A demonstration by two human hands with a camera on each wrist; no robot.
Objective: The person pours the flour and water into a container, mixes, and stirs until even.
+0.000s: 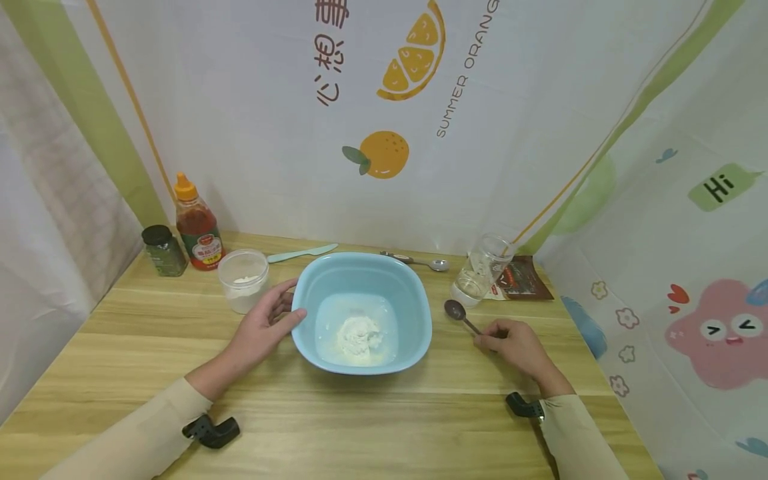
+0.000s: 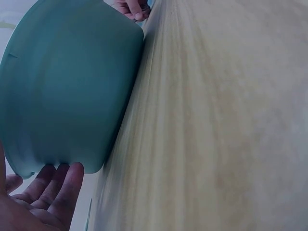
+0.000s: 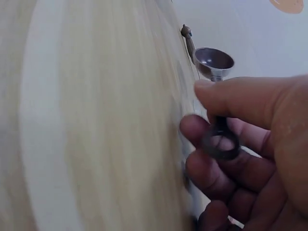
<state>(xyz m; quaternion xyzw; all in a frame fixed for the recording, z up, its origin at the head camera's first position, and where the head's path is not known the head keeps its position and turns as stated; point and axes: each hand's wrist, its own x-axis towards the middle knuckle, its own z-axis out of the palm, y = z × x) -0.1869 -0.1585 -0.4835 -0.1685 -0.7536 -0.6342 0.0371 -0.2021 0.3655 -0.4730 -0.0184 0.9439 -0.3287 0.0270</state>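
Note:
A light blue basin [image 1: 420,313] stands mid-table, with a mound of white powder [image 1: 358,339] on its floor. My left hand [image 1: 268,320] holds the basin at its left side, thumb at the rim; in the left wrist view its fingers lie against the outer wall. To the basin's right, my right hand [image 1: 517,345] pinches a dark measuring spoon [image 1: 455,310] by its handle. Its rounded bowl points away from me in the head view. In the right wrist view, a ring at the spoon's handle end [image 3: 221,144] shows beneath the thumb.
At the back left stand a dark-lidded jar [image 1: 165,253], a ketchup bottle [image 1: 198,233] and a clear tub [image 1: 243,293] of white powder. Behind the basin lie a pale green knife [image 1: 303,254] and a metal spoon [image 1: 438,265]. A glass cup [image 1: 474,277] of liquid stands beside a brown packet [image 1: 525,280].

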